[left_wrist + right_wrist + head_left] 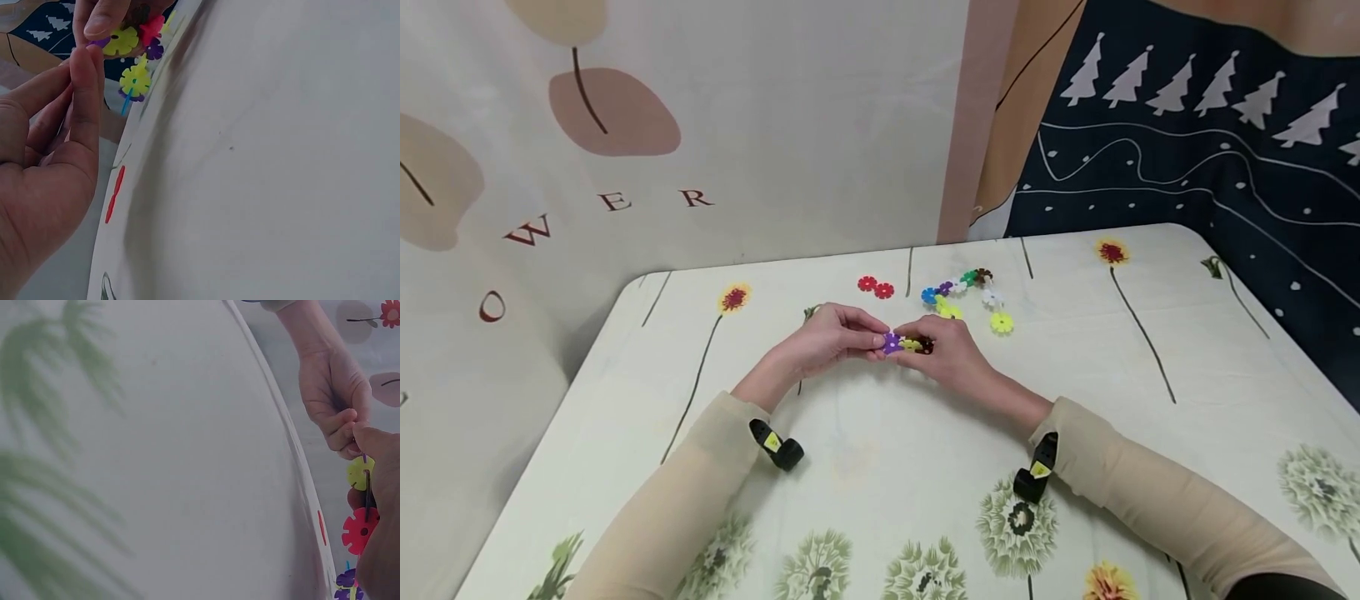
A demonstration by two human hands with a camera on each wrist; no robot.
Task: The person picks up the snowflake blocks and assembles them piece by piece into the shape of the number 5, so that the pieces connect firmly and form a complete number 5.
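My left hand [835, 340] pinches a purple flower-shaped plastic disc [891, 343] between thumb and fingertips. From the other side my right hand [953, 354] grips the short linked row it belongs to, with a yellow disc [911, 344] and a brown disc [927, 345]. Both hands' fingertips nearly meet at the purple piece. In the right wrist view the yellow disc [358, 474] shows below the fingertips, with a red disc [360, 532] under it; whether that red one joins the row, I cannot tell. My right fingers hide part of the row.
Beyond the hands, a bent chain of linked discs in several colours lies on the table, with a yellow disc [1002, 323] at one end. Left of it are two red discs [876, 287], side by side. A flower-printed cloth [865, 500] covers the table, and curtains hang behind.
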